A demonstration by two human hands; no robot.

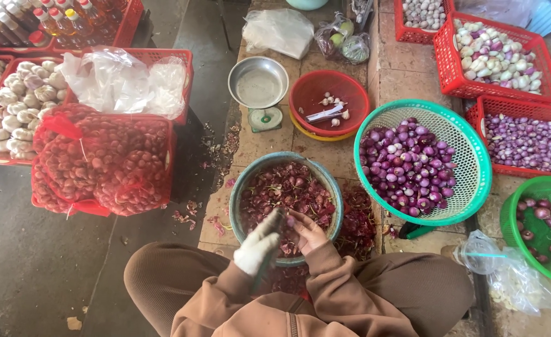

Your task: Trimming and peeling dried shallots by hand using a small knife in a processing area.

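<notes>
Peeling step, judged in progress: the gloved left hand (256, 248) is gripping a dark-handled knife (268, 249); the bare right hand (308, 231) is pinching a small shallot, barely visible. Directly beneath both grips, the round teal basin (243, 181) is collecting purple skins (288, 193).

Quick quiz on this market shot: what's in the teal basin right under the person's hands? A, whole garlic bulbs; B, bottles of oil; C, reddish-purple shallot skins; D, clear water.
C: the teal basin holds a heap of reddish-purple shallot skins, and the gloved left hand and bare right hand meet over its near rim.
</notes>
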